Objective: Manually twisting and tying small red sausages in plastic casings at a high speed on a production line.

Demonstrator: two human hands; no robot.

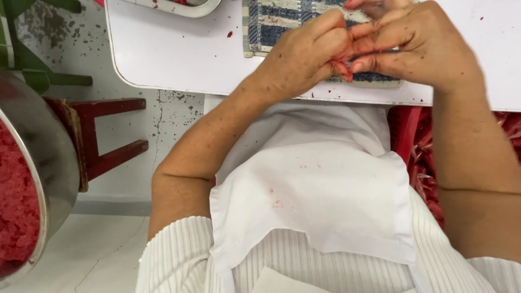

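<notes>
A white table (173, 54) carries a blue-and-white woven cloth (277, 21) at its near edge. Above the cloth, the left hand (301, 57) and right hand (418, 46) press together, fingertips (347, 68) stained red. A metal bowl (46, 146) of red mash sits well apart at the left.

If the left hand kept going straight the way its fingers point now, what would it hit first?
The left hand points rightward, and its fingers already press against the fingers of the right hand above the blue-and-white woven cloth. So it would most likely meet the right hand first; whether something small sits between them is hidden.
</notes>
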